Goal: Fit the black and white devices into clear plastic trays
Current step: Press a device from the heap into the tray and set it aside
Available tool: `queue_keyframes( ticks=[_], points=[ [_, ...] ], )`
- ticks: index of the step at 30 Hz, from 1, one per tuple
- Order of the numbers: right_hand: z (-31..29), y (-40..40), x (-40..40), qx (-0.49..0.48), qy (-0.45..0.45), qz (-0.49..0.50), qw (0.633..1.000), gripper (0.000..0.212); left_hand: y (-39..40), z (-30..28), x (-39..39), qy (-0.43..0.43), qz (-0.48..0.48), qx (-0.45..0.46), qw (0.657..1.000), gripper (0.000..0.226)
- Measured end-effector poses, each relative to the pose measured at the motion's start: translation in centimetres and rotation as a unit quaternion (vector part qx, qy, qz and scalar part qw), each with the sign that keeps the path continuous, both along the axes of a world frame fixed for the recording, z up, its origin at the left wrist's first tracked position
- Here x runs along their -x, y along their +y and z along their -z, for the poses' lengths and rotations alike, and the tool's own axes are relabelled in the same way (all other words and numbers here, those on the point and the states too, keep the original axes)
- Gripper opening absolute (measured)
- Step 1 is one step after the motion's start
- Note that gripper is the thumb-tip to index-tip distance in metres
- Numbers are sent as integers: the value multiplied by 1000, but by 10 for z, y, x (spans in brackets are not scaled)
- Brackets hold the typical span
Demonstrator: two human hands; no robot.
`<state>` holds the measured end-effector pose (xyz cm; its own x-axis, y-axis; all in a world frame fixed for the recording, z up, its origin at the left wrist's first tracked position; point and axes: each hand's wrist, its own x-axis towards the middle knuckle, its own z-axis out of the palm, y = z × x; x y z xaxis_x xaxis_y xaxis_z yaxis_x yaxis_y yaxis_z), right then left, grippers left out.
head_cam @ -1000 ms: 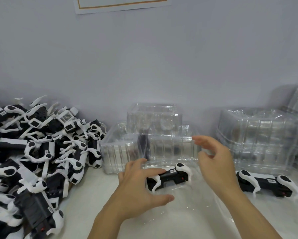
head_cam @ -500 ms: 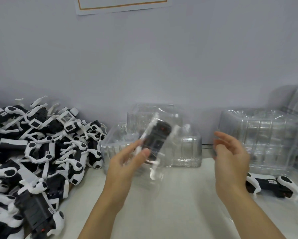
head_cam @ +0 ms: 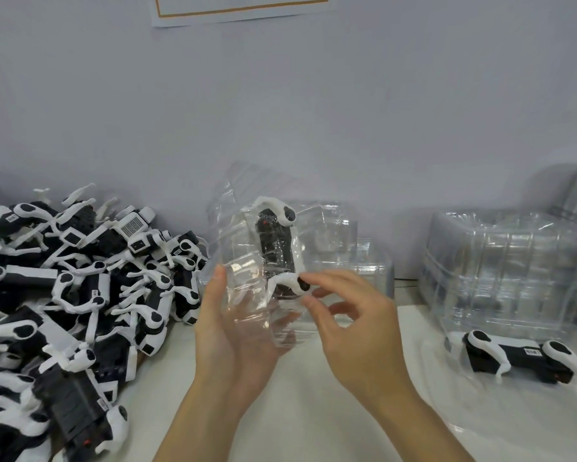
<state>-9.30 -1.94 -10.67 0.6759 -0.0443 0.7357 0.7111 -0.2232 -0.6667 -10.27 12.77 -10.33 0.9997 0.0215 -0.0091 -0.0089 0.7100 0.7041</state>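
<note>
A clear plastic tray [head_cam: 247,261] is held upright above the table in the middle of the view. A black and white device [head_cam: 275,248] sits in it, standing on end. My left hand [head_cam: 227,331] grips the tray from the left and below. My right hand [head_cam: 350,321] touches the device's lower white arm and the tray's right edge with thumb and fingertips. A second black and white device [head_cam: 517,356] lies on the table at the right inside another clear tray.
A big heap of loose black and white devices [head_cam: 67,295] fills the table's left side. Stacks of empty clear trays stand against the wall behind my hands [head_cam: 357,261] and at the right [head_cam: 507,271]. A paper sheet [head_cam: 240,8] hangs on the wall.
The tray with its device went from lying on the table to being lifted and tipped upright by my left hand. My right hand has come in from the right to touch it.
</note>
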Motion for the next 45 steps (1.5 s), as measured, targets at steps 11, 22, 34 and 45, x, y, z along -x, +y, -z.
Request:
queue_keyframes(
  ticks=[11,22,34,45],
  points=[
    [-1,-5,-2,17,-18,21,999,34,1,0,-2,-10,46,-27,999,83],
    [-2,-7,-1,19,-21,18,999,34,1,-1,-3,-17,79,-44,996,85],
    [-1,-10,-2,36,-16,34,999,29,2,0,-3,-12,82,-58,995,84],
    [-1,-14,-2,45,7,55,997,22,-1,1,-4,-9,62,-107,992,72]
  ],
)
